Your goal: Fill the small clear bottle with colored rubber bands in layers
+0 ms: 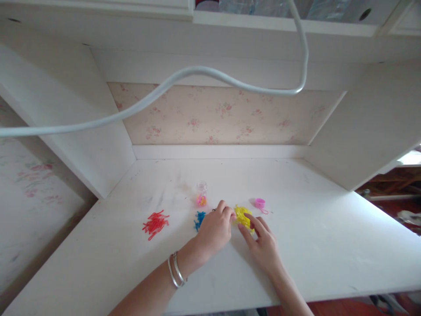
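Observation:
My left hand (215, 226), with silver bangles at its wrist, reaches across the middle of the table. Its fingers are closed in a pinch, and what they hold, if anything, is hidden. Just right of those fingertips lies a pile of yellow rubber bands (243, 216). My right hand (263, 241) is over the near right side of that pile, thumb and index finger apart. A pile of blue rubber bands (199, 219) is partly covered by my left hand. Something small and dark shows behind the left knuckles.
Red rubber bands (155, 224) are heaped at the left. A small clear jar (201, 194) with pink and orange bits stands behind the blue pile. A pink ring-shaped piece (259, 203) lies behind the yellow bands. A white cable (204, 71) crosses the upper view.

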`<state>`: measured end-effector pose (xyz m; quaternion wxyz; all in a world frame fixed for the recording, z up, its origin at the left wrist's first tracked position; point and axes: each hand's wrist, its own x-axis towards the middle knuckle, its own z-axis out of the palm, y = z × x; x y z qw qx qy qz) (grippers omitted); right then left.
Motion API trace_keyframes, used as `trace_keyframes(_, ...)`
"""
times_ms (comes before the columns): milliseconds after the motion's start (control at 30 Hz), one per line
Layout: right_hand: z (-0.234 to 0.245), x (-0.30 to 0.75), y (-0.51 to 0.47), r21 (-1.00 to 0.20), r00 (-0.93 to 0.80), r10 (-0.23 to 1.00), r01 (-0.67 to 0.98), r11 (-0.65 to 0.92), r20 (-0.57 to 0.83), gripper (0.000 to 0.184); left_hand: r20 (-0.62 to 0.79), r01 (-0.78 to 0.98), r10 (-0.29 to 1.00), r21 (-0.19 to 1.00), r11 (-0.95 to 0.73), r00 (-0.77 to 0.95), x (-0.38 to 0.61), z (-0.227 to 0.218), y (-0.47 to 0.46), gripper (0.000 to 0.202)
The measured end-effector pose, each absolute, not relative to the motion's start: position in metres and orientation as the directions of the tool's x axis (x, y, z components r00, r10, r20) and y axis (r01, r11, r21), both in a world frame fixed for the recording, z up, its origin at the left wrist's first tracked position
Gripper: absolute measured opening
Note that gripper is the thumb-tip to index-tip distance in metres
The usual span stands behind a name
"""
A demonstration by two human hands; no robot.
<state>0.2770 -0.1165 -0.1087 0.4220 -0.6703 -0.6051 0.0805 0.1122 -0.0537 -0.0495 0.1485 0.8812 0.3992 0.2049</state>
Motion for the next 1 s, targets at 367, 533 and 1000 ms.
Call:
trace_keyframes(367, -0.108, 0.28, -0.119, -0.604, 0.216, 0.833, 0.779, 0.167, 0.509, 0.027, 0.18, 0.643, 0.747, 0.408, -0.649, 0.64, 0.12, -0.057, -0.061, 0.021)
trace_keyframes(533, -0.108, 0.282, -0.122, -0.6, 0.287, 0.843, 0.798, 0.053, 0.455, 0.033, 0.212, 0.666, 0.765, 0.388, -0.637, 0.608, 0.11, -0.052, -0.057, 0.021)
trace_keyframes(1000, -0.11, 0.285, -0.123, -0.657, 0.346, 0.851, 0.754, -0.002, 0.395, 0.04, 0.41, 0.907, 0.877, 0.219, -0.36, 0.249, 0.046, 0.009, 0.003, 0.021)
